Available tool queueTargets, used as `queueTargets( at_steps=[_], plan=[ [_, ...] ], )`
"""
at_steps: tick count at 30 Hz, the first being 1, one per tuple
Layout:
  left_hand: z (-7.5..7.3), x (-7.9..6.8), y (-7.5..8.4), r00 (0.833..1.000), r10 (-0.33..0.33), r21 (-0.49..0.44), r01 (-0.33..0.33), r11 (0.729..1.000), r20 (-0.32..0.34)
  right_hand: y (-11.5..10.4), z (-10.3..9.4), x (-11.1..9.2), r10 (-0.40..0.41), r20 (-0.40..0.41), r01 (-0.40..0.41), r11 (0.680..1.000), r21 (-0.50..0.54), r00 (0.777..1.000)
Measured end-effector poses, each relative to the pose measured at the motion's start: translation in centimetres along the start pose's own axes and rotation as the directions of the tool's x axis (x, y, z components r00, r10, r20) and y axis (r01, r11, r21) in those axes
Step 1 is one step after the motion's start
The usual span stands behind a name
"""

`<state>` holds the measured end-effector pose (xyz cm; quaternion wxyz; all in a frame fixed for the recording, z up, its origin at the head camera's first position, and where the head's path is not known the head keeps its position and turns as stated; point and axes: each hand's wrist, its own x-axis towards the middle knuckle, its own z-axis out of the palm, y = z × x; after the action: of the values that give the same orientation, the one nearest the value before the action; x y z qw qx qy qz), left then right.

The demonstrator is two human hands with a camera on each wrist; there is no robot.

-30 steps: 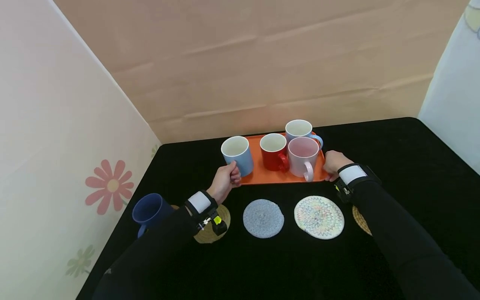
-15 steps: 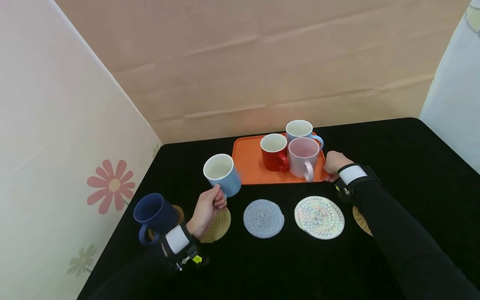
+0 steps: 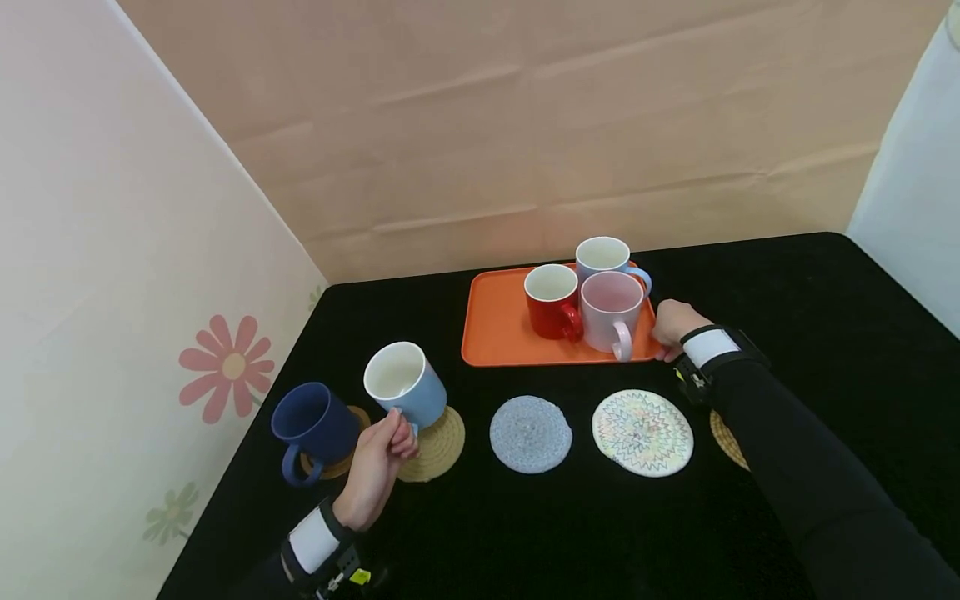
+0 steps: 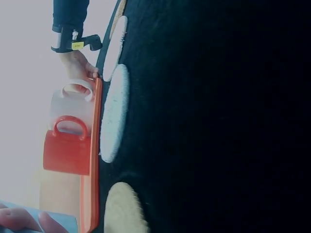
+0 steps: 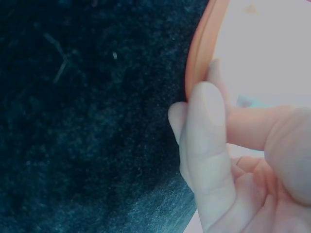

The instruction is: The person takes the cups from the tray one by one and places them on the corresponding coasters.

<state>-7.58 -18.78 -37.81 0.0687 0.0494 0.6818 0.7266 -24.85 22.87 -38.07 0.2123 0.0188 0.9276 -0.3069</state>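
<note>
My left hand (image 3: 373, 475) pinches the handle of a light blue mug (image 3: 422, 398), white inside. The mug leans and overlaps the back of a round straw coaster (image 3: 441, 457); whether it touches is unclear. In the left wrist view only part of that mug (image 4: 63, 221) shows beside my fingertips. With thumb and fingers, my right hand (image 3: 672, 327) grips the right edge of an orange tray (image 3: 489, 327) near its front corner; the right wrist view shows the tray's rim (image 5: 198, 58) there. Standing on the tray are a red mug (image 3: 547, 317), a pink mug (image 3: 604, 323) and another light blue mug (image 3: 597, 260).
A dark blue mug (image 3: 313, 425) stands on a brown coaster (image 3: 362, 417) at the left. A grey-blue coaster (image 3: 530, 435) and a white patterned coaster (image 3: 642, 433) lie before the tray. My right sleeve partly covers a woven coaster (image 3: 726, 440). A papered wall (image 3: 525, 125) rises behind the table.
My left hand has carried the light blue mug from the tray's left end leftward and toward me, to the straw coaster. My right hand has stayed at the tray's edge.
</note>
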Motion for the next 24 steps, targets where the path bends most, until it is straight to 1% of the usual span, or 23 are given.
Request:
queueTargets(
  at_steps=[3,7,11,15,19,24],
  plan=[
    [-0.3,-0.8,-0.3,1.0,-0.016,0.013,0.016,1.0,-0.006,-0.1,0.2,0.1,-0.004,0.013,0.004,1.0,0.005,1.0],
    [-0.4,-1.4,-0.6,0.999,-0.03,0.025,0.03,0.999,-0.012,-0.3,0.3,0.3,-0.004,0.017,0.004,1.0,-0.002,1.0],
    [-0.3,-2.0,-0.9,1.0,-0.01,0.037,0.01,0.999,-0.007,-0.4,0.3,0.4,-0.003,0.018,0.003,1.0,-0.011,1.0],
    [-0.2,-2.2,-1.2,1.0,0.007,0.046,-0.007,0.999,-0.004,-0.1,0.1,0.8,-0.009,0.013,0.009,1.0,-0.018,1.0],
    [-0.1,-2.3,-1.5,0.999,-0.016,0.041,0.017,0.999,-0.031,0.3,0.0,1.0,-0.02,0.01,0.02,1.0,-0.013,1.0],
    [-0.1,-2.4,-1.6,0.997,-0.046,0.035,0.048,0.998,-0.062,0.5,0.0,1.1,-0.013,0.022,0.013,1.0,-0.009,1.0]
  ],
)
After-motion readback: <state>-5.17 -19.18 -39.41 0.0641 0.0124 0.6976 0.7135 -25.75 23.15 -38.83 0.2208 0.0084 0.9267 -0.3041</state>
